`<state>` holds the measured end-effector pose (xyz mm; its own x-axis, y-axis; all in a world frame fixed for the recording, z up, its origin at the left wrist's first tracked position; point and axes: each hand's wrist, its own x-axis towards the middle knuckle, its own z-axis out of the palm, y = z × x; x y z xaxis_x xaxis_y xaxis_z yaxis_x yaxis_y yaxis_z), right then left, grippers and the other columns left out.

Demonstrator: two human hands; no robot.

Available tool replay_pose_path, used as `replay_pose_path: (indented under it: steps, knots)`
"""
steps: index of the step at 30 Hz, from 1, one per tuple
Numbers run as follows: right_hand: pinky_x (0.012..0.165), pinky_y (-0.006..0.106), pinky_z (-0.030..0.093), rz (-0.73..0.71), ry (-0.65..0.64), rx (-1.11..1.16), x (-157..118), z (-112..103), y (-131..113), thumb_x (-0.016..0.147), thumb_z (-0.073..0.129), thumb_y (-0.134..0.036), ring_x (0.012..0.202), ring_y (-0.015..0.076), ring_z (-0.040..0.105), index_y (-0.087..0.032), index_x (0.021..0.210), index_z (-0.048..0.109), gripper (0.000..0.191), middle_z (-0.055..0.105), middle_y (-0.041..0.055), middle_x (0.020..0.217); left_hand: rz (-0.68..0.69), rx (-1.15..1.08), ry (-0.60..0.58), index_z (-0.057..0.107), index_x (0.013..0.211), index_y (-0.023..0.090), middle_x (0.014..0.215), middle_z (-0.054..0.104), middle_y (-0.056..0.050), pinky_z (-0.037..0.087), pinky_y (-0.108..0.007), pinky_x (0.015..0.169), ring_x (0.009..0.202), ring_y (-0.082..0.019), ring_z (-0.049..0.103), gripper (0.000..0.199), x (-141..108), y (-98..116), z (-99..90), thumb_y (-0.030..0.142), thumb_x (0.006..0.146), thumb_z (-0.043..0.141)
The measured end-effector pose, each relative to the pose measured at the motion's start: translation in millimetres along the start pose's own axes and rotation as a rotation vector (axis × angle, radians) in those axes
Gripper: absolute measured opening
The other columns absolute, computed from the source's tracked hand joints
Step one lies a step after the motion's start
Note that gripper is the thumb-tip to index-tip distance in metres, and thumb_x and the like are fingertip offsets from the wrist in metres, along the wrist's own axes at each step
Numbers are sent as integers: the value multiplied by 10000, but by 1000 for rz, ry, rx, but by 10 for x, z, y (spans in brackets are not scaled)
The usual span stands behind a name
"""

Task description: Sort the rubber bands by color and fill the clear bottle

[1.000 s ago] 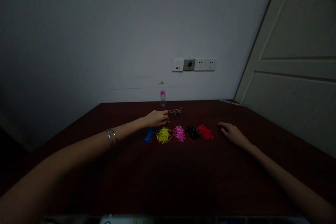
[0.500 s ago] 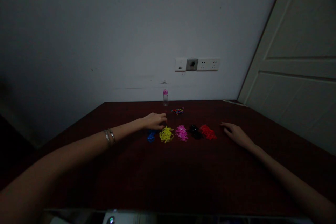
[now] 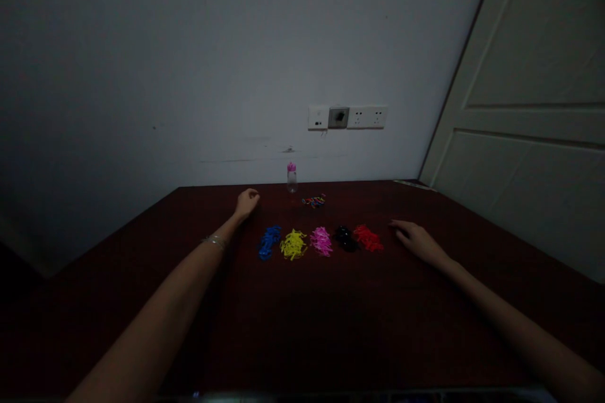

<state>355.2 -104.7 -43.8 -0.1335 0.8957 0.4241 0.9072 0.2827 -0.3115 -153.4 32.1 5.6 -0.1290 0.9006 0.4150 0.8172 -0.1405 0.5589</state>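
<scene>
My left hand (image 3: 248, 201) is near the back of the dark table, beyond the blue pile, with its fingers curled together. Whether something small is in them is hidden. My right hand (image 3: 418, 242) lies on the table to the right of the red pile, fingers stretched out and holding nothing. Between the hands runs a row of piles of small thin pieces that look like rubber bands: blue (image 3: 269, 242), yellow (image 3: 293, 244), pink (image 3: 322, 241), black (image 3: 346, 238) and red (image 3: 367, 237). A small mixed-colour pile (image 3: 314, 201) lies behind the row.
A clear bottle with a pink top (image 3: 292, 177) stands at the table's back edge, near the wall. Sockets and switches (image 3: 348, 118) are set in the wall above. A pale panelled door (image 3: 529, 119) borders the table (image 3: 302, 321) on the right.
My left hand has moved left and back, away from above the yellow pile, uncovering the blue pile. My right hand stays resting. The view has shifted slightly.
</scene>
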Motion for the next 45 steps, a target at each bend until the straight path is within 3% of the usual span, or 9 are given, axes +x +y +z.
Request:
replay_pose_path:
  steps: [3, 9, 14, 20, 26, 32, 45]
  knots:
    - [957, 395, 396, 3, -5, -19, -4, -17, -9, 801, 410, -270, 1060, 238, 547, -165, 1059, 616, 346, 610, 107, 1122, -163, -204, 144, 608, 991, 106, 760, 647, -64, 447, -219, 669, 713, -150, 601, 322, -27, -88, 100, 244, 724, 492]
    - [944, 401, 391, -40, 2, -66, 112, 3, -59, 791, 434, -249, 1057, 235, 534, -179, 1016, 628, 305, 609, 94, 1103, -297, -377, 183, 604, 979, 106, 593, 606, -17, 434, -205, 582, 568, -130, 573, 332, -74, -149, 154, 250, 706, 483]
    - [960, 388, 366, -112, 31, -55, 486, 106, -363, 784, 446, -197, 1101, 226, 496, -175, 1017, 623, 293, 577, 95, 1152, -302, -390, 162, 602, 956, 103, 566, 595, -9, 421, -200, 537, 523, -124, 554, 316, -124, -98, 118, 248, 708, 473]
    - [927, 303, 394, -223, -146, 10, 1032, 314, -872, 814, 421, -182, 1035, 194, 546, -155, 1077, 592, 314, 614, 90, 1102, -281, -373, 148, 606, 937, 107, 573, 597, -15, 427, -200, 561, 554, -129, 570, 292, -146, -118, 134, 234, 719, 459]
    - [908, 310, 398, -211, -270, -136, 1383, 569, -1167, 825, 451, -223, 1056, 218, 524, -155, 1109, 571, 315, 568, 117, 1151, -260, -310, 120, 619, 925, 114, 613, 611, -25, 429, -202, 584, 614, -137, 586, 286, -142, -159, 158, 243, 729, 457]
    - [829, 341, 434, -128, -292, -258, 1513, 674, -1313, 837, 460, -269, 1037, 252, 512, -190, 1184, 522, 361, 541, 136, 1171, -224, -265, 90, 646, 852, 123, 614, 623, -29, 426, -202, 608, 626, -135, 588, 257, -160, -173, 167, 264, 736, 466]
    - [781, 324, 426, -108, -278, -378, 1538, 598, -1451, 845, 436, -291, 997, 241, 526, -196, 1073, 598, 295, 578, 122, 1108, -220, -284, 105, 663, 807, 115, 608, 624, -33, 407, -206, 581, 600, -134, 574, 232, -166, -156, 177, 244, 715, 493]
